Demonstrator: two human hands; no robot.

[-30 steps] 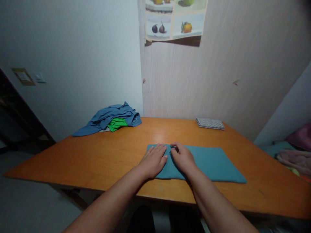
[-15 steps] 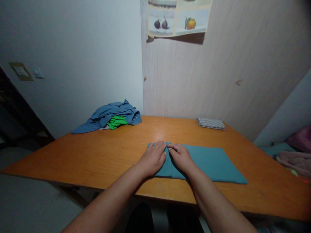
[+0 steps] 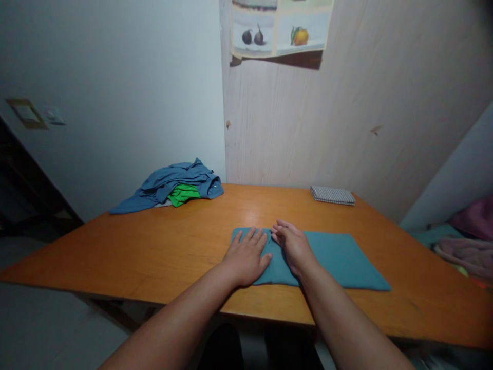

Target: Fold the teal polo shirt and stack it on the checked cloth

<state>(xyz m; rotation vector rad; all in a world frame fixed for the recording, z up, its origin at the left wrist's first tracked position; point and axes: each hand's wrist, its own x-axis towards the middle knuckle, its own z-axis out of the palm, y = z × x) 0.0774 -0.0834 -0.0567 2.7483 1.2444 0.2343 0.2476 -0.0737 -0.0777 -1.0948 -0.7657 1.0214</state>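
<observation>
A teal cloth (image 3: 339, 259) lies folded into a long flat strip near the front of the wooden table. Its left end is doubled over, with an edge running front to back between my hands. My left hand (image 3: 248, 257) rests flat on that folded end, fingers spread. On the cloth just right of the fold edge is my right hand (image 3: 295, 246), turned on its side with fingers loosely curved and apart. Nothing shows in its grasp. Part of the cloth is hidden under both hands.
At the back left of the table (image 3: 162, 241) sits a crumpled blue garment (image 3: 169, 180) with a bright green cloth (image 3: 184, 194) under it. A folded checked cloth (image 3: 332, 195) lies at the back right. Beyond the right edge are more fabrics (image 3: 468, 256). A wall stands directly behind.
My left hand has spread its fingers and slid slightly right over the fold. My right hand has turned onto its side and shifted a little right. The view has moved slightly.
</observation>
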